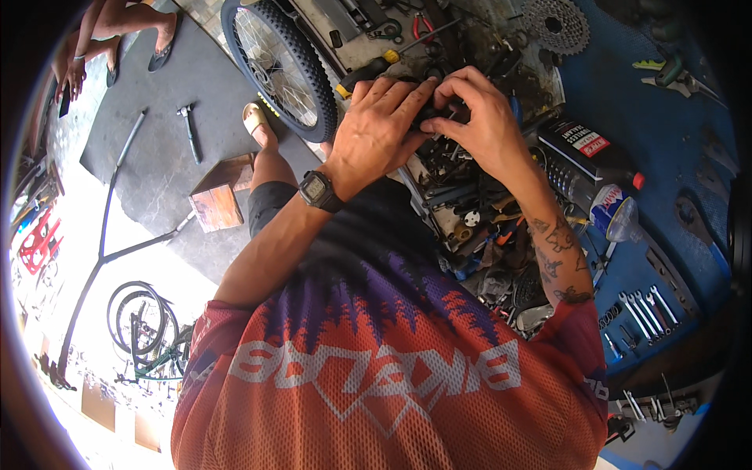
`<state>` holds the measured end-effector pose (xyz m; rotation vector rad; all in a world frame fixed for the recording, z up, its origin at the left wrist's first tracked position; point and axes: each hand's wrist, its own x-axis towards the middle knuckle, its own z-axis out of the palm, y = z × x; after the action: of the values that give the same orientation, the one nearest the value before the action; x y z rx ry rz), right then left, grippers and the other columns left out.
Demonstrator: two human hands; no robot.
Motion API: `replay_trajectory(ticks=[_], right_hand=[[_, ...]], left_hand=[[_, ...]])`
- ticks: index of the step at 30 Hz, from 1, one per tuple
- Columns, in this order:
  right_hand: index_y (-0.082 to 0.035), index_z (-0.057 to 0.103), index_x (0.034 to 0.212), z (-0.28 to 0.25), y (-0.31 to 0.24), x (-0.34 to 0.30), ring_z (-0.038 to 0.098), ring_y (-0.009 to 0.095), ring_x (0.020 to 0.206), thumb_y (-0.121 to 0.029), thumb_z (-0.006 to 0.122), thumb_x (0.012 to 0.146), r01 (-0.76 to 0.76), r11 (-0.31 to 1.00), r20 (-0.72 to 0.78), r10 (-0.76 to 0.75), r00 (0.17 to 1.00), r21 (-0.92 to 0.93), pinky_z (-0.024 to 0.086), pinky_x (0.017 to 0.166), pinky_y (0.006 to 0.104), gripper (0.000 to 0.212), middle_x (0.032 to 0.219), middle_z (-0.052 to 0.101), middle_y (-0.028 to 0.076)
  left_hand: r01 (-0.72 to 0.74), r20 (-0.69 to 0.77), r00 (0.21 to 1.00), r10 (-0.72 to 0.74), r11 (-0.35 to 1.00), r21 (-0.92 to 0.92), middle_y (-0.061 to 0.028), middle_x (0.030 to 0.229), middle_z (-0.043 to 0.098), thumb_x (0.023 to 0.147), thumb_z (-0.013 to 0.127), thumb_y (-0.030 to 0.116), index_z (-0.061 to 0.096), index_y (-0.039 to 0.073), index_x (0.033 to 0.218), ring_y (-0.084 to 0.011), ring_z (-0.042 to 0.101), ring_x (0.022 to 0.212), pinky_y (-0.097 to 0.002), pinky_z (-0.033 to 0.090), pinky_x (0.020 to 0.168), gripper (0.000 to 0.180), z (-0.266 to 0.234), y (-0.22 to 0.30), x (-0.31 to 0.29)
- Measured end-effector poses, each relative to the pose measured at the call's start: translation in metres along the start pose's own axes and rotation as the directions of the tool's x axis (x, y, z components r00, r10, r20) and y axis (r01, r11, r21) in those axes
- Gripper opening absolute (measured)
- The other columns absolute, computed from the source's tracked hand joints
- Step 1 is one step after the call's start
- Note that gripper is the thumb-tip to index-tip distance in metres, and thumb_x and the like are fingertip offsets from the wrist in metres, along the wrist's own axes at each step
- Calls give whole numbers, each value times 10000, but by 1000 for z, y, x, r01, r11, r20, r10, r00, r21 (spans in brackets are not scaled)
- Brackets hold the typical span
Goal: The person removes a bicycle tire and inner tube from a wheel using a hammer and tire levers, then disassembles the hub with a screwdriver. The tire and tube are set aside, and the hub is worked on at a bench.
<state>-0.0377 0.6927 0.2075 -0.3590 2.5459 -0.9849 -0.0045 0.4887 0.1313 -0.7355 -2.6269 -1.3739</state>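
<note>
Both of my hands meet over the cluttered workbench, around a small dark part (427, 111) mostly hidden by my fingers. My left hand (377, 129), with a black watch (316, 189) on its wrist, lies palm down with its fingers bent over the part. From the other side my right hand (483, 113) closes thumb and forefinger toward the same spot. What exactly is between the fingers I cannot make out. A yellow-and-black screwdriver (376, 69) lies just beyond my left hand. Past the fingertips are red-handled pliers (423, 28).
A bicycle wheel (319, 102) stands left of the bench. Bottles, black (583, 149) and clear (620, 219), lie at the right, near several wrenches (650, 312) on a blue surface. A cassette (558, 25) sits at the back. A hammer (189, 135) and wooden box (216, 205) are on the floor.
</note>
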Motion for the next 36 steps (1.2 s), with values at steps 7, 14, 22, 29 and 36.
replay_trajectory(ticks=[7, 14, 22, 29, 36], right_hand=[[-15, 666, 1021, 8, 0, 1, 675, 309, 921, -137, 922, 828, 73, 997, -84, -76, 994, -29, 551, 831, 434, 343, 1025, 639, 99], [-22, 766, 1121, 20, -2, -10, 748, 307, 968, -106, 914, 842, 103, 994, -327, -112, 938, -45, 604, 823, 398, 327, 1064, 727, 111], [-27, 764, 1121, 30, -4, -21, 756, 324, 972, -98, 903, 854, 88, 988, -403, -133, 906, -129, 610, 807, 403, 310, 1097, 742, 112], [-14, 724, 1051, 19, -6, -17, 733, 340, 979, -121, 928, 812, 18, 995, -334, -49, 941, -97, 585, 839, 426, 331, 1055, 724, 121], [1, 723, 1040, 6, 7, -13, 720, 332, 962, -187, 952, 803, -32, 996, -223, 13, 975, -81, 572, 818, 420, 380, 1031, 713, 129]], left_hand=[[37, -65, 997, -45, 992, -119, -64, 1171, 717, 838, 878, 168, 620, 87, 1300, -276, 695, 1066, -427, 452, 964, 535, 2, -3, -1], [71, -69, 994, -80, 989, -134, -66, 1181, 736, 842, 872, 161, 585, 70, 1316, -279, 712, 1043, -435, 445, 961, 561, 4, -3, -2], [64, -67, 995, -69, 995, -81, -71, 1076, 733, 830, 873, 160, 577, 59, 1319, -279, 716, 1022, -444, 450, 976, 581, 5, 0, 2], [59, -40, 997, -61, 997, -57, -70, 1066, 732, 829, 869, 159, 596, 80, 1304, -275, 716, 1032, -443, 449, 982, 553, 4, 3, 5], [27, -10, 1000, -28, 998, -57, -58, 1032, 720, 836, 858, 148, 619, 131, 1298, -274, 716, 1035, -444, 445, 983, 520, 3, 6, 10]])
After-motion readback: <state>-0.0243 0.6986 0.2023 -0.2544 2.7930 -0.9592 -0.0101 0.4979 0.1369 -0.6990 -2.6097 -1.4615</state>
